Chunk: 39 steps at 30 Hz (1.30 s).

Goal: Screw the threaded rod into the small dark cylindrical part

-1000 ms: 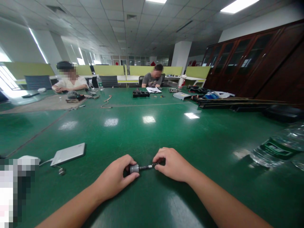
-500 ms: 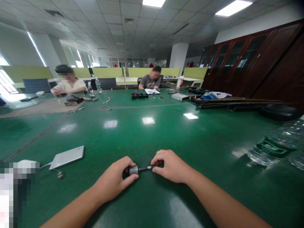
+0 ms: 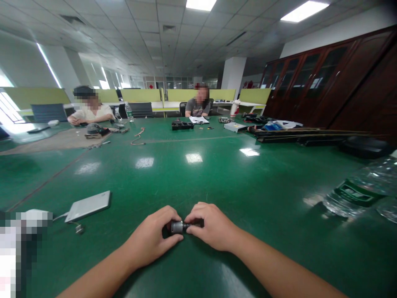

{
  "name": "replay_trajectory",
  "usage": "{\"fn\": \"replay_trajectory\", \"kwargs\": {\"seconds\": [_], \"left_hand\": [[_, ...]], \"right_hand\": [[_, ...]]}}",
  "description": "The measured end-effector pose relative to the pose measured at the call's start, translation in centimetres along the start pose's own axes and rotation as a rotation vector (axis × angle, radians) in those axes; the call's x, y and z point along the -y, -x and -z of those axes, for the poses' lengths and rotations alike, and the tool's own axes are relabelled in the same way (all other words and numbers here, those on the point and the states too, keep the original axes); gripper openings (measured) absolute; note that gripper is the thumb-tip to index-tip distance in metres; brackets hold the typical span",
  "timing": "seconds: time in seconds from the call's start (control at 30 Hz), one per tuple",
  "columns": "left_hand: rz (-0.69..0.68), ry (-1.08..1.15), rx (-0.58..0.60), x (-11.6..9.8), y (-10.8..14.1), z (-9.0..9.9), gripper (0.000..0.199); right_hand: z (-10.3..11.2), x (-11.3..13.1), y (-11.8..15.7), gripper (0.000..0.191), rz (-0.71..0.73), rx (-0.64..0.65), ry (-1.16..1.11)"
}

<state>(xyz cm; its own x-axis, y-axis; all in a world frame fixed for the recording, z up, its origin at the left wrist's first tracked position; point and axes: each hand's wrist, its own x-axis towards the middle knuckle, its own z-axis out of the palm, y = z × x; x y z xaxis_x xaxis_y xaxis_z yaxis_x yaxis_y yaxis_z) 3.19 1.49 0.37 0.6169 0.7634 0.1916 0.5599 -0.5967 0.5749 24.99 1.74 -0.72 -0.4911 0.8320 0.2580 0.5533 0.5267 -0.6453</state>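
At the near middle of the green table point(image 3: 214, 169), a short silver metal cylinder point(image 3: 177, 227) lies sideways between the thumb and fingers of my left hand point(image 3: 156, 234). A thin dark shaft point(image 3: 185, 227) extends from its right end. My right hand point(image 3: 214, 227) pinches this shaft close to the cylinder, fingers curled. The shaft's far end is partly hidden by the right fingers. Both hands rest low over the table, their fingertips almost meeting.
To the left lies a flat silver box point(image 3: 88, 205) with a white cable. A large clear water bottle point(image 3: 356, 192) is at the right. Long dark strips point(image 3: 288, 134) and other parts lie at the far right. Two people sit across the table near a black tray point(image 3: 182, 125) and papers.
My right hand has moved left along the shaft toward the cylinder, so less of the shaft shows. My left hand has barely moved. The person opposite has raised their head.
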Motion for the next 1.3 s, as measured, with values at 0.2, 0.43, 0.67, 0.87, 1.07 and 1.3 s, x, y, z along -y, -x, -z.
{"fn": "replay_trajectory", "kwargs": {"seconds": [0.2,0.43,0.67,0.87,1.07,1.3], "left_hand": [[0.052,-0.033,-0.011,0.1,-0.1,-0.14,0.018],[0.047,-0.075,0.003,0.02,-0.05,-0.1,0.011],[0.038,-0.06,-0.003,0.18,-0.04,-0.22,0.019],[0.031,-0.053,-0.001,0.1,-0.18,-0.19,0.012],[0.044,-0.054,0.015,0.1,-0.07,-0.05,0.013],[0.058,-0.061,0.011,0.25,-0.11,-0.13,0.016]], "right_hand": [[0.3,0.15,0.1,0.019,-0.008,0.025,0.024],[0.14,0.1,0.08,0.017,-0.007,0.027,0.043],[0.02,0.07,-0.03,0.014,-0.007,0.021,0.061],[0.19,0.27,0.1,0.013,0.0,0.033,0.065],[0.41,0.24,0.07,0.013,-0.013,0.037,0.048],[0.53,0.01,0.0,0.013,-0.003,0.043,0.056]]}}
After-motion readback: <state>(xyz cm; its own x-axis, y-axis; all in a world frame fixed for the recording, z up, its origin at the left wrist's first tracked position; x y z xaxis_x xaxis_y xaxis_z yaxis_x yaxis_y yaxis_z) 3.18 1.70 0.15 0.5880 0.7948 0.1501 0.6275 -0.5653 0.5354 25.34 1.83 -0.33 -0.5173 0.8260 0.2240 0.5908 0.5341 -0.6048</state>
